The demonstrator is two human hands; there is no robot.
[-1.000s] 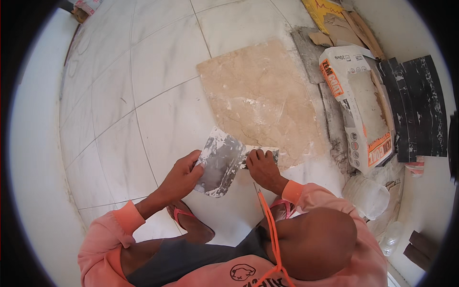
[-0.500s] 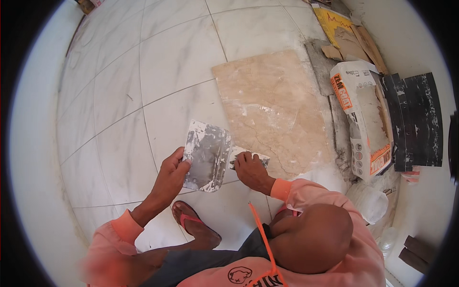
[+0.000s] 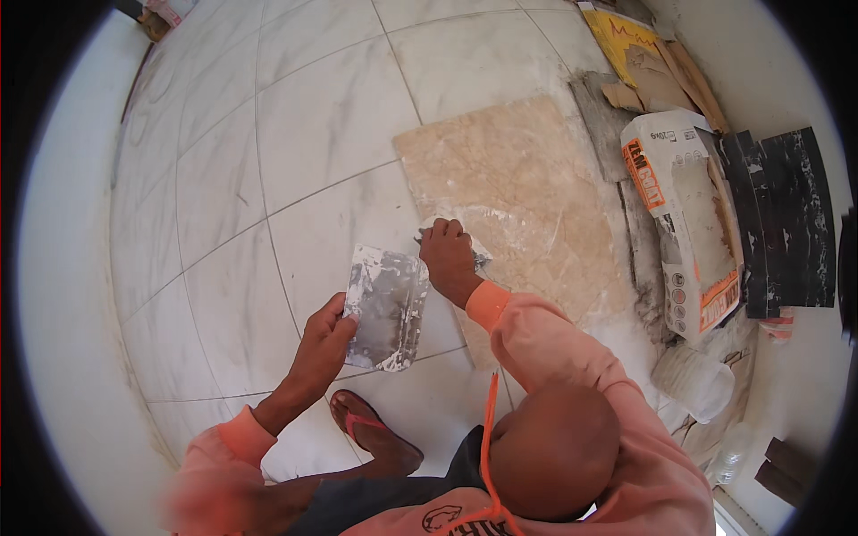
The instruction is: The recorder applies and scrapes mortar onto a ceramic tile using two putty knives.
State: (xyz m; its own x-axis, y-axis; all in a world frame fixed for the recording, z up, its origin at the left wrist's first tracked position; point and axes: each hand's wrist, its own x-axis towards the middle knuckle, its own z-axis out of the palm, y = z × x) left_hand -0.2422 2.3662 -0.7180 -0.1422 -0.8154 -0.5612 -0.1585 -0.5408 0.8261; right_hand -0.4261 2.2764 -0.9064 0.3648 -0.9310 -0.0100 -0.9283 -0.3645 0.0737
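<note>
My left hand (image 3: 327, 335) grips the left edge of a flat metal plate (image 3: 386, 308) with rounded corners, smeared with white paste. My right hand (image 3: 451, 259) is closed over a small putty scraper (image 3: 480, 249), mostly hidden under the fingers; a pale, smeared blade edge shows beside them. It is at the left edge of a beige marbled tile (image 3: 523, 192), which has whitish smears on its surface. The plate is just left of and below my right hand, above the white floor tiles.
White marbled floor tiles (image 3: 219, 201) spread to the left. On the right stand an opened white-and-orange paper bag (image 3: 670, 214), black strips (image 3: 791, 223) against the wall and a translucent plastic container (image 3: 697, 384). Torn yellow and brown paper (image 3: 626, 49) lies beyond. My sandalled foot (image 3: 380, 429) is below the plate.
My right hand has moved away from me and slightly left with the scraper, along the beige tile's left edge. The plate in my left hand has dropped slightly lower in view.
</note>
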